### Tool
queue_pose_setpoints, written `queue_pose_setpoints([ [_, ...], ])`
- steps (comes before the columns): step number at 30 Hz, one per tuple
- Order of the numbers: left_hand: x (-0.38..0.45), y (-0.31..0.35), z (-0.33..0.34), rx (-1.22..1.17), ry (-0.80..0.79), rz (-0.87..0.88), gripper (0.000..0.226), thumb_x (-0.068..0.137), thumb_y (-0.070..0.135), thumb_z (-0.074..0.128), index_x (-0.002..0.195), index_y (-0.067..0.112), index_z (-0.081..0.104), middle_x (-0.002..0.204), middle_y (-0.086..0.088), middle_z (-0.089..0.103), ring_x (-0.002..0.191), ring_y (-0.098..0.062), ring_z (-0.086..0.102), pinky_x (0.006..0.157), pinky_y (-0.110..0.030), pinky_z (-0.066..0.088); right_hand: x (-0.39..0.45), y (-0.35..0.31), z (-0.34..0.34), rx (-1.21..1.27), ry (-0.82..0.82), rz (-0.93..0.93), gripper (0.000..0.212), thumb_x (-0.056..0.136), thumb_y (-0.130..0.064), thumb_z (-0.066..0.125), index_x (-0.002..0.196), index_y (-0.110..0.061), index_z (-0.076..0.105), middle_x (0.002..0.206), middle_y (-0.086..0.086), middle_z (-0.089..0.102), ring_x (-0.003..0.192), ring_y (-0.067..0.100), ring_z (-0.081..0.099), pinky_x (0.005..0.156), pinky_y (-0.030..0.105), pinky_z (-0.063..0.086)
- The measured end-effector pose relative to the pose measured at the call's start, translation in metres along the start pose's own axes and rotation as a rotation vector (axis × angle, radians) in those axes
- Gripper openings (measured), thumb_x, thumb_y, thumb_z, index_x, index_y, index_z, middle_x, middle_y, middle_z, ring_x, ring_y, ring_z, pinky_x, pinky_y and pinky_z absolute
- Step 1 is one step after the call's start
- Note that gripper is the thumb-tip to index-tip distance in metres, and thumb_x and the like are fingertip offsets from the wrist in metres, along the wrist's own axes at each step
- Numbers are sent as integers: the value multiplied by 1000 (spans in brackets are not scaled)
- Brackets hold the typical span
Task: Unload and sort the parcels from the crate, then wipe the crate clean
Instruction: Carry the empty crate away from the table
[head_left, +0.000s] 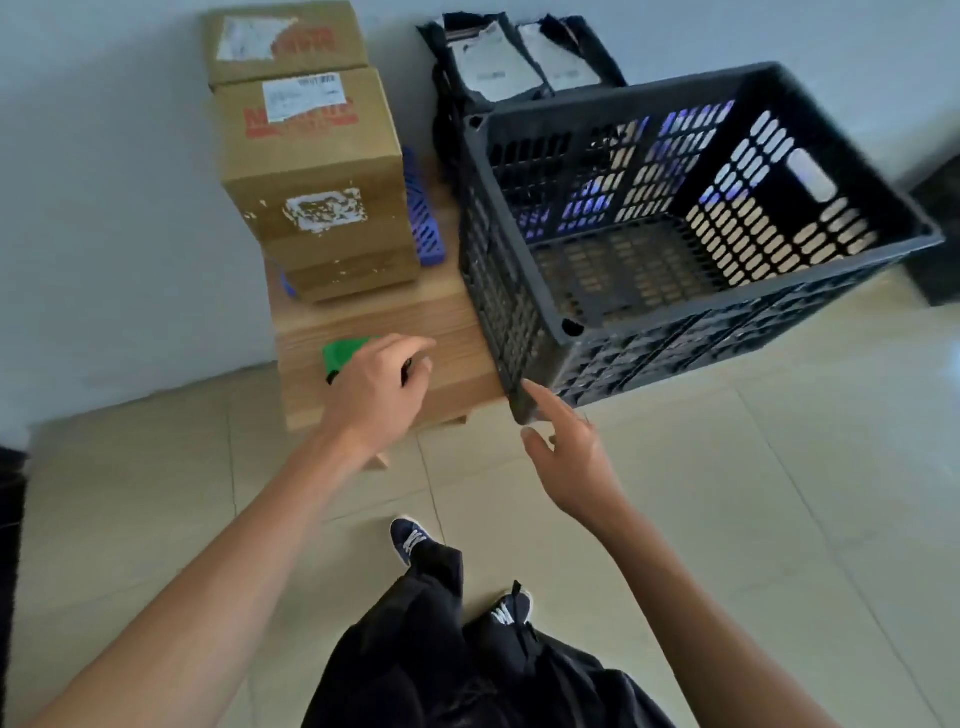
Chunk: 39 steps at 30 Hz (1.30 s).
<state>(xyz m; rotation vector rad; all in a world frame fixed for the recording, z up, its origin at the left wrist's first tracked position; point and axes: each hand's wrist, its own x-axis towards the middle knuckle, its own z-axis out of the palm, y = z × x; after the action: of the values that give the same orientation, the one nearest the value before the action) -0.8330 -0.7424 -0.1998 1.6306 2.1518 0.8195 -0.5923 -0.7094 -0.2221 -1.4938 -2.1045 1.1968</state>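
The black crate (675, 234) sits tilted at the right end of the low wooden counter (452, 332), its near corner hanging past the counter's edge over the tiled floor (753, 493), and through its slotted walls and bottom nothing shows inside. The right hand (563, 447) is at that low corner, fingers loosely spread, index fingertip touching the crate's edge and gripping nothing. Over on the left, the left hand (379, 379) is down on the counter top, fingers curled round a green cloth (345, 353) with something small and dark tucked under them; what that dark thing is, I cannot tell. Behind that hand stand the cardboard boxes (311, 171), stacked in a column with torn white labels and red lettering, another box behind them against the wall. A blue slotted tray (423, 218) peeks out from behind the stack. Farther back, just behind the crate, lie black mailer bags (498, 67) with white labels. Below, two dark shoes (410, 540) stand on the floor.
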Motion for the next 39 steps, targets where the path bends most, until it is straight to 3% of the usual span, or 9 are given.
queue_pose_setpoints([
  [4, 9, 46, 2, -45, 24, 98, 27, 101, 21, 60, 125, 18, 73, 122, 4, 72, 105, -10, 62, 93, -26, 48, -25, 21, -38, 179, 151, 183, 66, 103, -24, 56, 154, -52, 25, 123, -25, 54, 119, 11, 59, 94, 41, 54],
  [7, 23, 73, 1, -44, 48, 171, 26, 102, 21, 58, 124, 18, 73, 123, 3, 71, 114, -14, 63, 98, -29, 49, -29, 28, -69, 260, 291, 194, 67, 103, -24, 56, 158, -44, 22, 122, -39, 46, 123, 7, 57, 103, 43, 51],
  [10, 40, 94, -1, 7, 76, 275, 24, 102, 18, 58, 120, 15, 74, 119, 0, 73, 114, -17, 63, 99, -31, 50, -22, 25, -99, 341, 412, 180, 66, 104, -25, 55, 160, -38, 21, 147, -19, 46, 122, 7, 58, 101, 37, 50],
  [14, 75, 111, -1, 48, 76, 335, 22, 101, 16, 61, 118, 14, 74, 117, -1, 73, 115, -21, 63, 98, -35, 50, 0, 19, -131, 525, 540, 203, 68, 104, -32, 55, 161, -35, 18, 155, -1, 43, 122, 18, 61, 103, 48, 53],
  [21, 175, 134, 12, 137, -78, 370, 34, 102, 24, 59, 135, 17, 65, 136, -1, 64, 129, -24, 52, 107, -42, 44, 61, 2, -157, 529, 724, 252, 93, 93, -45, 70, 162, -32, 8, 169, -9, 17, 153, 17, 26, 123, 51, 29],
  [24, 228, 139, 22, 176, -143, 379, 39, 102, 27, 58, 140, 18, 60, 143, -1, 59, 135, -27, 47, 109, -49, 43, 84, 0, -157, 422, 734, 340, 96, 96, -31, 69, 163, -20, 1, 171, -3, 0, 157, 17, 6, 126, 40, 13],
  [27, 281, 144, 32, 222, -187, 397, 43, 101, 31, 57, 143, 20, 56, 147, -1, 54, 138, -28, 44, 110, -54, 41, 95, 5, -150, 333, 748, 398, 87, 100, -14, 60, 163, -15, 1, 171, -3, -8, 157, 14, 1, 118, 25, 11],
  [33, 362, 162, 54, 349, -311, 440, 53, 101, 36, 56, 151, 23, 46, 159, -4, 41, 146, -30, 35, 114, -57, 34, 101, 1, -149, 313, 841, 432, 81, 97, -3, 57, 163, -15, 11, 170, -7, 5, 155, 6, 4, 117, 17, 6],
  [39, 396, 171, 74, 429, -376, 512, 54, 100, 28, 56, 152, 24, 44, 157, -7, 42, 140, -32, 43, 109, -54, 44, 97, 15, -161, 268, 942, 456, 77, 93, 0, 60, 160, -17, 27, 166, -7, 27, 153, 15, 27, 125, 43, 25],
])
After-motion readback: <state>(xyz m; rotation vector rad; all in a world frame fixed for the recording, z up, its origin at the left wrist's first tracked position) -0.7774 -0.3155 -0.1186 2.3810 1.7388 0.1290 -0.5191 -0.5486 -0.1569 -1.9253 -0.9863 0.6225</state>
